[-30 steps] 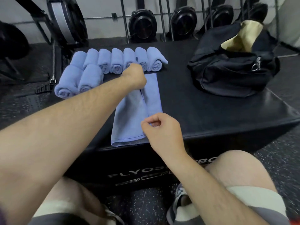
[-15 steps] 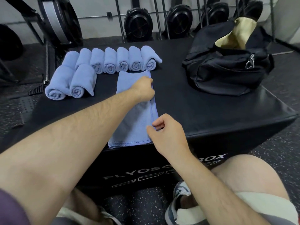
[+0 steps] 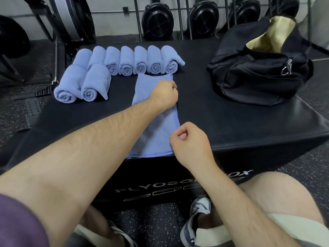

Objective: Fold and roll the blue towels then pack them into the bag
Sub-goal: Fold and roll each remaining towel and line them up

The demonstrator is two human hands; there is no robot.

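Note:
A blue towel point(image 3: 156, 132) lies flat, folded into a long strip, on the black plyo box point(image 3: 231, 129). My left hand point(image 3: 164, 94) is closed on the strip's right edge near the far end. My right hand point(image 3: 190, 139) pinches the same right edge near the front of the box. Several rolled blue towels point(image 3: 140, 63) lie in a row at the back left, with two more rolls point(image 3: 81, 84) in front of them. The black bag point(image 3: 258, 75) sits open at the back right, its tan lining showing.
Round black gym machines point(image 3: 157, 20) and metal bars stand behind the box. A chain with a clip point(image 3: 55, 81) hangs at the left. My knees and shoes are below the box's front edge on the speckled floor.
My left hand slid back along the towel from the far end toward the middle right edge. My right hand shifted to the right edge. The towel now lies as a flat strip.

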